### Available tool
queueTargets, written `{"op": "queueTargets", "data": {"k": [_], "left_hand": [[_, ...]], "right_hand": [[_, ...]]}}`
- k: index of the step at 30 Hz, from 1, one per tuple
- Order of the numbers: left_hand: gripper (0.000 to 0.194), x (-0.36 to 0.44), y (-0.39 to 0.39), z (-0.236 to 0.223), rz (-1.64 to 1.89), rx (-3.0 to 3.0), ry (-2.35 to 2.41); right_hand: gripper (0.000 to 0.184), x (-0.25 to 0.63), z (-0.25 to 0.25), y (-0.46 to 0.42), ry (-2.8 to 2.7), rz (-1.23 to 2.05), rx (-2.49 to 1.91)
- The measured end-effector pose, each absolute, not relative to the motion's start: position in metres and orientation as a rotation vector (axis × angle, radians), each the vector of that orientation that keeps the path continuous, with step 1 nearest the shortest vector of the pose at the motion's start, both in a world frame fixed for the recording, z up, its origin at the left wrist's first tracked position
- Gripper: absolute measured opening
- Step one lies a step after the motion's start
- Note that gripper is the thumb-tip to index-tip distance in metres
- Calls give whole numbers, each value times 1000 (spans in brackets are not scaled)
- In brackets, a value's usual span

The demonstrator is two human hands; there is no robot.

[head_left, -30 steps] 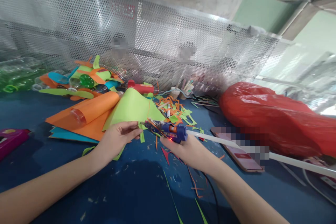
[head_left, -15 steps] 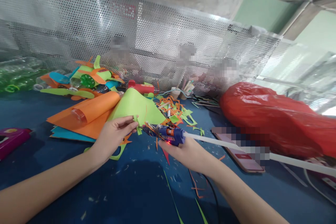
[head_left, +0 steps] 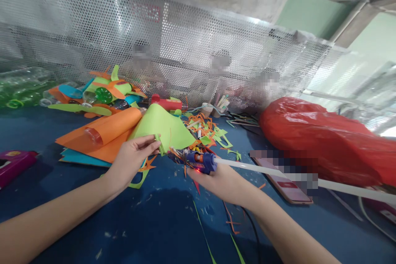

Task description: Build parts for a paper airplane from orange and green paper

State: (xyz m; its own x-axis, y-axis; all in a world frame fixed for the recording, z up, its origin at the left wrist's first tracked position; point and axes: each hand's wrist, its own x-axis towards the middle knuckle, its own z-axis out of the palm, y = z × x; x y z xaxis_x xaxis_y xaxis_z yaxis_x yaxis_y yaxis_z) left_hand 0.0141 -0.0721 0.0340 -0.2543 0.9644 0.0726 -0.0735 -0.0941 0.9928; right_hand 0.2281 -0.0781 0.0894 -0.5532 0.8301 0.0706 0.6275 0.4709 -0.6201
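Note:
Between its thumb and fingers, my left hand pinches a small strip of light green paper. My right hand is wrapped round a blue hot glue gun with a lit red light. A long white glue stick sticks out of its back end to the right. The gun's nozzle, covered in stringy bits, points left at the paper strip, a short way from it. Behind my left hand lie a curled light green sheet and an orange paper-wrapped bottle on orange sheets.
A phone lies right of my right hand, before a large red plastic bag. Orange and green scraps cover the middle back. Paper-decorated bottles and green bottles stand back left. A purple object sits at far left.
My left hand has shifted slightly left and up with the green strip, which has turned more upright. The glue gun has moved a little left and down, and its nozzle now stands off from the strip.

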Motion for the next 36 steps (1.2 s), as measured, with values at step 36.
{"op": "queueTargets", "data": {"k": [36], "left_hand": [[28, 15, -72, 38, 1500, 959, 1206]], "right_hand": [[18, 236, 82, -71, -2393, 797, -1157]]}}
